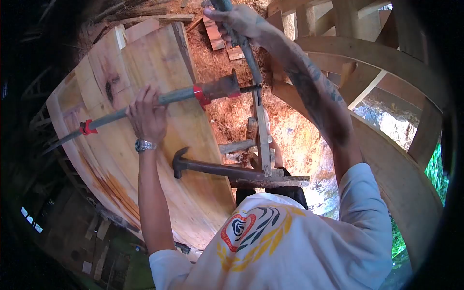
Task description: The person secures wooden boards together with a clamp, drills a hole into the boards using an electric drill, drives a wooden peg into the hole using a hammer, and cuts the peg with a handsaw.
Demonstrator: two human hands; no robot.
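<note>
A long pipe clamp (178,95) with red fittings lies across a broad curved panel of wooden planks (166,63). My left hand (147,113) is closed over the clamp's grey pipe, a watch on its wrist. At the top, my right hand (240,21) grips a rough grey-green pole (249,55). The pole's lower end reaches the screw end of the clamp; whether it is fitted over the handle I cannot tell. A claw hammer (208,167) lies below the clamp, its head on the planks and its handle pointing right.
Curved wooden ribs (377,53) stand close on the right. A narrow upright timber (261,130) meets a short board (285,181) near my body. Reddish shavings (297,128), logs (237,146) and board offcuts (213,34) lie on the ground below.
</note>
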